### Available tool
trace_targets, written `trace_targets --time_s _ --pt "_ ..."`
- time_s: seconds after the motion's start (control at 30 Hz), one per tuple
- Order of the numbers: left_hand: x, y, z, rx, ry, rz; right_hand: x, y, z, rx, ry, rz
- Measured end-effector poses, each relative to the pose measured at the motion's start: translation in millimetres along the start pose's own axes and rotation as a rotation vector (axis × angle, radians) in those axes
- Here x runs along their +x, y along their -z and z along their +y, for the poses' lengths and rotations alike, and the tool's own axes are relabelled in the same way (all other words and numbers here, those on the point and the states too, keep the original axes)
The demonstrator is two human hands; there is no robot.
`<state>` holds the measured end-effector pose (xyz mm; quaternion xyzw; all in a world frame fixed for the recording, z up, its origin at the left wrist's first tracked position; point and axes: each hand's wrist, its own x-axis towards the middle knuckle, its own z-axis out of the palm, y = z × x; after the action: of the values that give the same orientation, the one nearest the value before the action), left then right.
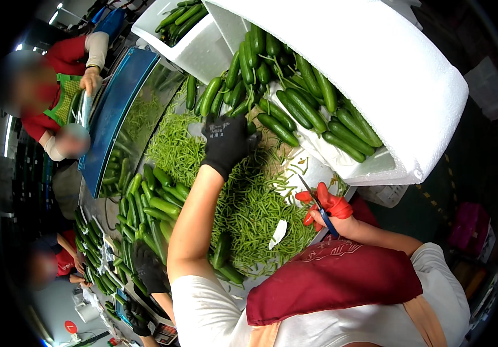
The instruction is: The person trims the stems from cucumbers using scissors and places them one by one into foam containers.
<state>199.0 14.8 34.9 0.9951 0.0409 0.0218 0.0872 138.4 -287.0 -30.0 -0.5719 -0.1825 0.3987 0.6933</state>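
My left hand [226,144] wears a black glove and lies back up over the green beans, at the lower end of the cucumbers [243,69]. Its fingers bend down out of sight; whatever they hold is hidden. Those cucumbers spill from a tipped white foam box [341,34] lined with white cloth. In a red glove, my right hand [331,205] is closed on scissors [325,215] with blue handles, their dark blades pointing up and left. Beneath both hands spreads a heap of thin green beans [255,214].
More cucumbers [150,202] are piled left of my left arm. A blue-edged clear panel [124,115] stands beyond them. Another foam box [197,52] of cucumbers is at the top. A co-worker's hand [91,80] is beyond the panel, and another's black-gloved hand [149,266] is near the pile.
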Motion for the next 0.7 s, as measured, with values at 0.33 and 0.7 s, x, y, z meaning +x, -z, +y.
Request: trace_targets --time_s 0.33,0.7 --pt "-21 -67 -20 -1.805 0.08 -0.485 27 -6 -2 0.086 0.163 0.058" --pt "6 -80 36 -2.045 0.484 -0.052 17 -9 2 0.094 0.026 0.055"
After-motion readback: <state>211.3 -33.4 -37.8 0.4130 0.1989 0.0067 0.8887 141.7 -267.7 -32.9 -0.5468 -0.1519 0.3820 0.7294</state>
